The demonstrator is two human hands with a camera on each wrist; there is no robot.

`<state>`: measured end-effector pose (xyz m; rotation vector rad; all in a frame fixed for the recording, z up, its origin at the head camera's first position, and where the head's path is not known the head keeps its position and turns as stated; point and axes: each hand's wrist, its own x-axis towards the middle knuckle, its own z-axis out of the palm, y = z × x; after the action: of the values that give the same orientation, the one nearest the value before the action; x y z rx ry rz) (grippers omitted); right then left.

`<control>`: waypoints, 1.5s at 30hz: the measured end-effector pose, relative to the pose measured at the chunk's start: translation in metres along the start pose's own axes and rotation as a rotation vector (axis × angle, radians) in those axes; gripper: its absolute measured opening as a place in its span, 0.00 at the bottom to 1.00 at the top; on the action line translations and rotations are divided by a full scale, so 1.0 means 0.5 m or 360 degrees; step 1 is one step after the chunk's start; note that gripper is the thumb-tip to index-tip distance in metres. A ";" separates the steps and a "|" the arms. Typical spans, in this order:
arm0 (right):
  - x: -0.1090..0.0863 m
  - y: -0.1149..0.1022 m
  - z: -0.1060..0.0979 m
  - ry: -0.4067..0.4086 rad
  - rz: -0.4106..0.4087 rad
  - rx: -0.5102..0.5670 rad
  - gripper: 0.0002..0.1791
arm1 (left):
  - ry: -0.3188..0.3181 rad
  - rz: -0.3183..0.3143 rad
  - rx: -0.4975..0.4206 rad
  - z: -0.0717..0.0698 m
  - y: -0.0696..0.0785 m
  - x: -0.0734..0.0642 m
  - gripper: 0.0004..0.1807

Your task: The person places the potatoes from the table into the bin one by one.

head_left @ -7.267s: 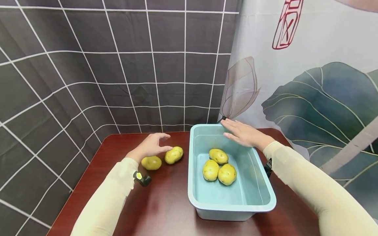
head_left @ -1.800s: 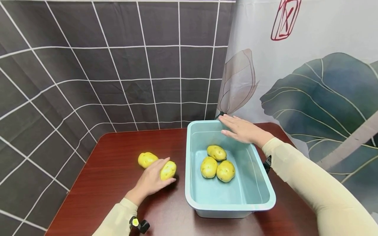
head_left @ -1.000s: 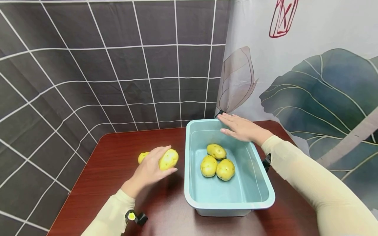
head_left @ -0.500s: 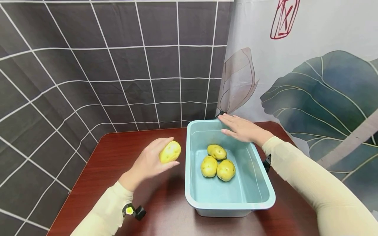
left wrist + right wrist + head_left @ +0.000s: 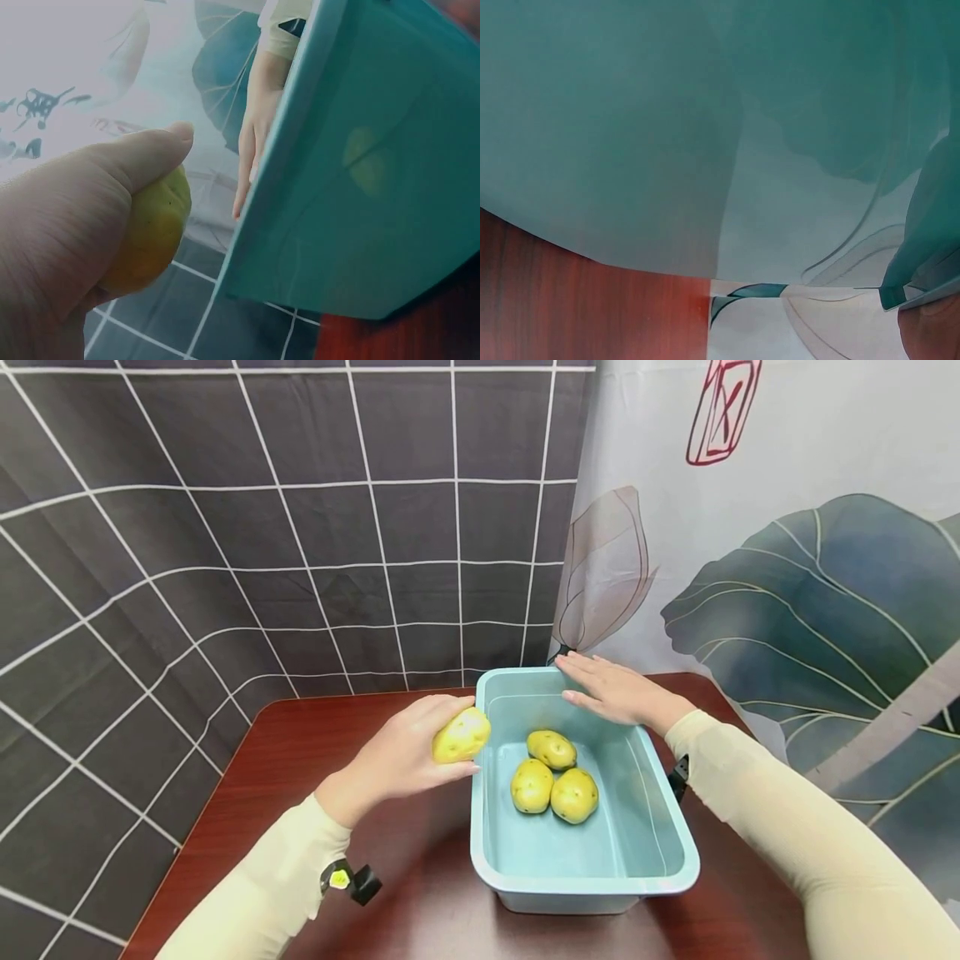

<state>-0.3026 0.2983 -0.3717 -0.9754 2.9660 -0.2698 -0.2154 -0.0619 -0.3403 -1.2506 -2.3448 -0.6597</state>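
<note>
My left hand (image 5: 401, 750) grips a yellow potato (image 5: 461, 735) between thumb and fingers, raised beside the left rim of a light-blue plastic bin (image 5: 585, 887). The left wrist view shows the same potato (image 5: 154, 232) under my thumb, apart from the bin wall (image 5: 360, 240). Inside the bin lie three potatoes (image 5: 574, 795) close together on the floor. My right hand (image 5: 618, 691) rests, fingers straight, over the bin's far right rim. In the right wrist view the bin's outer wall (image 5: 630, 150) fills most of the picture, and only a bit of hand shows.
The bin stands on a dark red wooden table (image 5: 300, 735). Behind the table hang a dark grid-patterned cloth (image 5: 337, 527) and a pale curtain (image 5: 825, 435) with leaf prints. A second loose potato seen earlier on the table is out of sight, around where my left hand now is.
My left hand took hold of a potato on the table, lifted it and carried it rightward to the bin's left rim. My right hand stayed on the rim.
</note>
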 end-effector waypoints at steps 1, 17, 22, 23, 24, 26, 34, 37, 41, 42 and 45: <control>0.000 0.000 0.000 -0.0004 0.0000 0.0005 0.38 | -0.0019 0.0012 -0.0009 -0.002 0.003 0.006 0.41; 0.001 0.001 0.005 -0.0029 0.0035 0.0014 0.37 | -0.0342 0.0126 0.0018 0.008 0.038 0.104 0.40; 0.001 0.001 0.005 -0.0026 0.0044 0.0025 0.36 | -0.0497 0.0115 -0.0001 0.029 0.048 0.131 0.39; 0.000 0.001 0.005 -0.0025 0.0046 0.0026 0.36 | -0.0531 0.0108 0.0003 0.034 0.050 0.137 0.39; 0.000 0.001 0.005 -0.0023 0.0045 0.0020 0.36 | -0.0563 0.0103 0.0008 0.039 0.052 0.142 0.40; 0.000 0.002 0.005 -0.0018 0.0038 0.0019 0.37 | -0.0633 0.0087 0.0024 0.048 0.056 0.152 0.41; -0.001 0.000 0.005 -0.0015 0.0017 0.0008 0.38 | -0.0846 0.0079 0.0049 0.085 0.069 0.191 0.41; -0.001 0.000 0.004 -0.0008 0.0002 -0.0002 0.38 | -0.0925 0.0057 0.0050 0.103 0.068 0.203 0.42; -0.002 -0.002 0.003 -0.0003 0.0007 0.0008 0.37 | -0.1039 0.0015 0.0073 0.124 0.067 0.215 0.45; -0.002 -0.001 0.003 0.0001 0.0006 0.0010 0.37 | -0.1062 0.0014 0.0080 0.130 0.067 0.217 0.45; -0.001 0.002 0.007 0.0010 -0.0002 -0.0005 0.37 | -0.1110 0.0033 0.0053 0.146 0.068 0.223 0.44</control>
<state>-0.3024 0.2989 -0.3752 -0.9787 2.9722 -0.2690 -0.2537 0.0699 -0.3310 -1.6878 -2.8527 -0.1770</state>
